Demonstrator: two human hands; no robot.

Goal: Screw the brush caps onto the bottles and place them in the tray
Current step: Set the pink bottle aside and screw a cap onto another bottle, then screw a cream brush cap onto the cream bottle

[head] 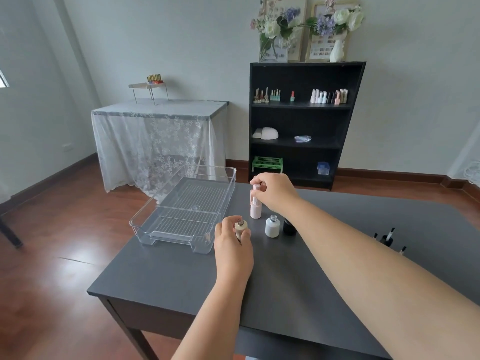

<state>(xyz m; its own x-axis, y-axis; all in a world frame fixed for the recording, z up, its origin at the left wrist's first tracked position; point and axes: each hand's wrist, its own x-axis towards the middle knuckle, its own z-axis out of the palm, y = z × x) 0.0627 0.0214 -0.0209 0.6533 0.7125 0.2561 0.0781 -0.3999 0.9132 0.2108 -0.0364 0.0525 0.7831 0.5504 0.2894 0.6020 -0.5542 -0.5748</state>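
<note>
Dark desk [324,268], clear tray [145,219] left. Right hand [275,192] pinched on pink bottle's cap [256,188]; left hand [232,245] clamped round beige bottle [241,229]. Risked toppling the uncapped white bottle [272,227] nearby.

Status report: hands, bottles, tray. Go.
Right hand gripping cap on pink bottle. Left hand holding uncapped beige bottle. White bottle uncapped. Tray holds no bottles; nothing blocking it.

My dark worktop [181,276] carries the clear tray [166,231], pink bottle [255,211], white bottle [272,228] (uncapped), black bottle [289,228] and loose brush caps [388,239].
</note>
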